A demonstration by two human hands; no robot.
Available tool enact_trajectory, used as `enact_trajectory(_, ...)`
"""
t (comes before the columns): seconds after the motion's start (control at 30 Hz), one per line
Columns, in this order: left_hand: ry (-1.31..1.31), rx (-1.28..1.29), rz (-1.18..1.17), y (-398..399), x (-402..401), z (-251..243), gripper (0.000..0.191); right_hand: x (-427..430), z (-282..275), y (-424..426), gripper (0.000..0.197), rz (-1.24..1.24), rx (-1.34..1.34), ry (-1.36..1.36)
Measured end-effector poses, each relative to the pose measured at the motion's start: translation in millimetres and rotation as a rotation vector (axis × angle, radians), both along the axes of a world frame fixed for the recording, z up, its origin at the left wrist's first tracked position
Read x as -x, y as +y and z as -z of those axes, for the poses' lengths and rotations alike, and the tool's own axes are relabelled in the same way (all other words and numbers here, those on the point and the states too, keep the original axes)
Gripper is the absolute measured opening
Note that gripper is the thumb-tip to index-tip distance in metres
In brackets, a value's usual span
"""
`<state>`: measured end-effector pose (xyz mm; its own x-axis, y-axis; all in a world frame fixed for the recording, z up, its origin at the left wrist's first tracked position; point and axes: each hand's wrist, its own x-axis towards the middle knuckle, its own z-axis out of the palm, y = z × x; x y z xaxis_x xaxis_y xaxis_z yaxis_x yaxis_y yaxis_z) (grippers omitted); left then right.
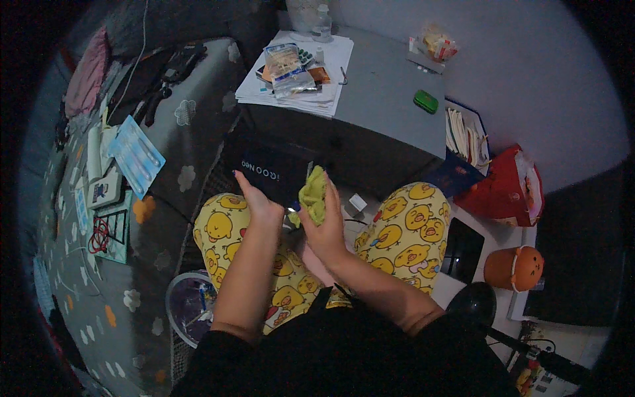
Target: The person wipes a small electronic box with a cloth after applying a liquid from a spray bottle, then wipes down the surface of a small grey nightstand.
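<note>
My right hand (325, 226) grips a crumpled yellow-green cloth (313, 196) above my lap, thumb on its near side. A thin greyish strip shows at the cloth's top edge; what it belongs to cannot be told. To the left, apart from the cloth, my left hand (260, 201) is raised with its thumb or a finger stretched up and away. Nothing shows in it, though part of its fingers is hidden from this angle. Beyond both hands stands a dark box (268, 171) marked iQOO Neo.
Ahead is a grey desk (382, 94) with stacked papers (317, 106), plastic packets (287, 69) and a green case (425, 101). At left, a patterned bed (173, 134) bears a blue packet (136, 154) and red cable (100, 237). A clear bin (171, 307), red bag (501, 188) and orange bucket (501, 268) flank me.
</note>
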<state>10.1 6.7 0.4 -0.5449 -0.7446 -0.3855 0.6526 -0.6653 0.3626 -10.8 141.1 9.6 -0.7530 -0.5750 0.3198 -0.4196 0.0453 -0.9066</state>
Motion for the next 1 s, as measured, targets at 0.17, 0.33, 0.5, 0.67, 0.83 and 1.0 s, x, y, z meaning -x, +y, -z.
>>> enact_trajectory(0.17, 0.024, 0.044, -0.087, -11.6, -1.1, 1.0, 0.057, -6.8, 9.3, 7.7, 0.067, -0.092, -0.162, 0.078)
enact_trajectory(0.33, -0.03, 0.039, -0.105, -13.7, -1.6, 8.8, 0.059, 3.7, 8.6, 12.1, 0.068, -0.126, -0.193, 0.087)
enact_trajectory(0.5, -0.122, 0.083, -0.173, -12.8, -0.1, 13.0, 0.055, 25.1, 2.5, 13.9, 0.057, 0.034, -0.037, 0.142)
enact_trajectory(0.67, -0.153, 0.135, -0.149, 5.3, 3.6, 3.0, 0.053, 41.8, -14.9, 12.0, 0.039, 0.066, -0.066, 0.446)
enact_trajectory(0.83, -0.161, 0.185, -0.065, 9.8, 3.8, 4.4, 0.051, 35.4, -11.8, 6.8, 0.031, -0.015, -0.253, 0.729)
enact_trajectory(1.0, -0.17, 0.216, -0.05, 8.5, 2.4, 3.0, 0.048, 52.0, -8.1, 14.9, 0.037, 0.118, -0.154, 0.56)
